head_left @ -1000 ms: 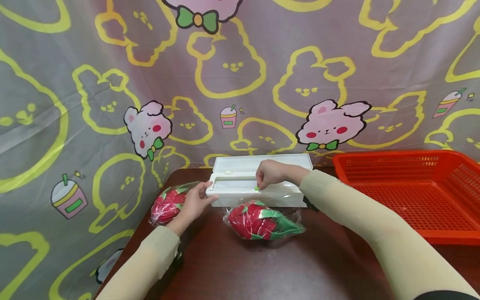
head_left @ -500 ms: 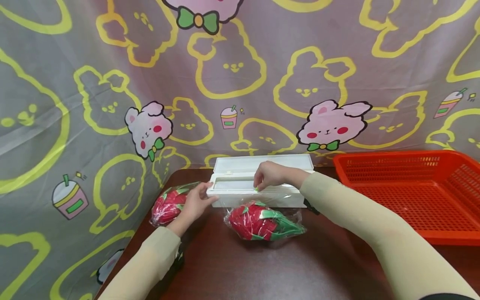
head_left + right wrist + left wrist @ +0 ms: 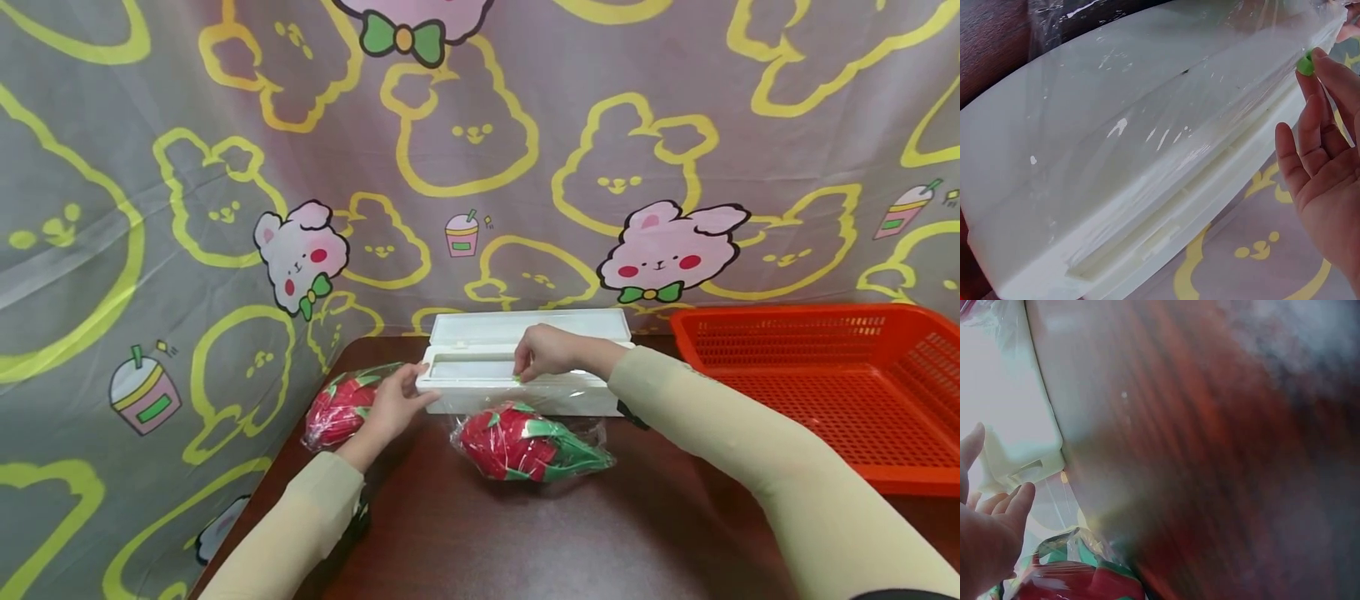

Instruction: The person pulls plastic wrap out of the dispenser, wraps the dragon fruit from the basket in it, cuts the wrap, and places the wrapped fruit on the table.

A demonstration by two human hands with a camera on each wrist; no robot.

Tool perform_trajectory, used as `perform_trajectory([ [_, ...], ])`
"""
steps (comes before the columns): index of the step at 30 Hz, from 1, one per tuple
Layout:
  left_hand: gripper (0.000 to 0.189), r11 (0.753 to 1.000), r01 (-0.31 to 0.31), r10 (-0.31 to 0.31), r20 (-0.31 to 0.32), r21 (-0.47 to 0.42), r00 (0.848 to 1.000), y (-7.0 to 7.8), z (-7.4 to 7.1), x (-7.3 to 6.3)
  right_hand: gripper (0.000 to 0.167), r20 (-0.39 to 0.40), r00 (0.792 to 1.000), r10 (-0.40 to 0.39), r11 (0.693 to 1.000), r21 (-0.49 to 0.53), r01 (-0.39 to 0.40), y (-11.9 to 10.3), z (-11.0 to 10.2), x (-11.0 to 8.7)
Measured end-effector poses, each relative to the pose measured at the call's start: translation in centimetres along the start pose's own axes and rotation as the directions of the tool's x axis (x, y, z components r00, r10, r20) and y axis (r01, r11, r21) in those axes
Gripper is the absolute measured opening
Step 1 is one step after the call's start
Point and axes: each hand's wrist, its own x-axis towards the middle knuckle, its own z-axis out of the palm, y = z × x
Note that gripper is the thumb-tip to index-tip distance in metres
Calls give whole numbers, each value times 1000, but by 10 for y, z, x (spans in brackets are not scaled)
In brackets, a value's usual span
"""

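Observation:
A long white cling film dispenser (image 3: pixel 577 402) lies at the back of the table with its lid (image 3: pixel 532 325) raised. My left hand (image 3: pixel 392 408) grips its left end, thumb and fingers on either side of the corner. Between thumb and forefinger, my right hand (image 3: pixel 551 350) pinches a small green slider knob (image 3: pixel 1305 64) at the dispenser's top edge. Clear film (image 3: pixel 1147 94) stretches over the front, wrinkled in the right wrist view. Just before the dispenser sits a red and green dragon fruit (image 3: pixel 502 442) in clear plastic.
A second wrapped dragon fruit (image 3: pixel 339 412) lies at the left, beside my left hand. To the right stands a red plastic basket (image 3: pixel 825 400). Behind the dark wooden table (image 3: pixel 525 542) hangs a grey curtain (image 3: pixel 435 308) with cartoon rabbits.
Both hands keep their holds in nearly the same places. The right hand with the knob has edged only slightly left. The head view has shifted a little.

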Motion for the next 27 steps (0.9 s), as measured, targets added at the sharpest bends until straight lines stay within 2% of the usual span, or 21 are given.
perform_trajectory([
  [6, 43, 1000, 5, -5, 5, 11, 1000, 2, -1, 0, 5, -12, 1000, -15, 1000, 5, 15, 3, -1, -5],
  [17, 43, 1000, 0, 0, 2, 10, 1000, 5, 2, -1, 6, 11, 1000, -14, 1000, -10, 14, 10, -6, -18],
  [27, 42, 999, 10, -9, -8, 33, 1000, 3, 0, -1, 11, 65, 995, 78, 997, -9, -77, 28, -21, -51],
])
